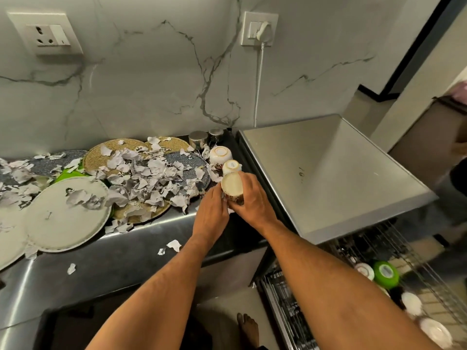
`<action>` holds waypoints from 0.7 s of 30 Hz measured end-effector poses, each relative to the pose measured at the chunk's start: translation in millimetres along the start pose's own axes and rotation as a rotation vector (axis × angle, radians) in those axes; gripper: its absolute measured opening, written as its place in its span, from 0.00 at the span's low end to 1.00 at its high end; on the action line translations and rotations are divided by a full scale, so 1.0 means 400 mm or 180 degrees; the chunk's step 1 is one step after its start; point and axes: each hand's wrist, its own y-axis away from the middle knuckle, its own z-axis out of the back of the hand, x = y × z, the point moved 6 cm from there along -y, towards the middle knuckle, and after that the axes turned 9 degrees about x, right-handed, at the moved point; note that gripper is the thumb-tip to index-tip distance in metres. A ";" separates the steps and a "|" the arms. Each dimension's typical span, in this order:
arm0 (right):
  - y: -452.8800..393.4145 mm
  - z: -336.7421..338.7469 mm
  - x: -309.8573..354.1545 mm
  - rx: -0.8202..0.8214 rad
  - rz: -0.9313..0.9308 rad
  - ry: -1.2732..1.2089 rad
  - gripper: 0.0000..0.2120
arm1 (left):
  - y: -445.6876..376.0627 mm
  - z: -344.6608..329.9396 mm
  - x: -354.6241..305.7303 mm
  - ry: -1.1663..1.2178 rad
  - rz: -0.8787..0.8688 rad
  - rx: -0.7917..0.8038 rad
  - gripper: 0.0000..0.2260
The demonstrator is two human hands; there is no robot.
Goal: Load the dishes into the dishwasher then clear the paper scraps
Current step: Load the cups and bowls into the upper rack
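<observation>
gripping a patterned cup (233, 189) on its side, right hand (252, 197) wraps it from the right, left hand (213, 210) closes on its left side. cup sits between both palms above the steel counter (106, 263) edge, just beside two upturned cups (220, 155) and the paper scraps (149, 178) over plates (68, 213). dishwasher rack (379, 286) lower right holds a green bowl (385, 274).
</observation>
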 end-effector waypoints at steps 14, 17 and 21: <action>0.437 0.241 -0.138 -0.0739 -0.0964 0.0320 0.40 | 0.153 -0.235 -0.324 0.0118 -0.1135 0.0794 0.20; 0.527 0.292 -0.199 -0.0797 -0.1202 0.0362 0.41 | 0.176 -0.323 -0.400 0.0122 -0.1296 0.1015 0.21; 0.634 0.324 -0.299 -0.0810 -0.1631 0.0337 0.44 | 0.199 -0.452 -0.468 0.0055 -0.1391 0.1343 0.21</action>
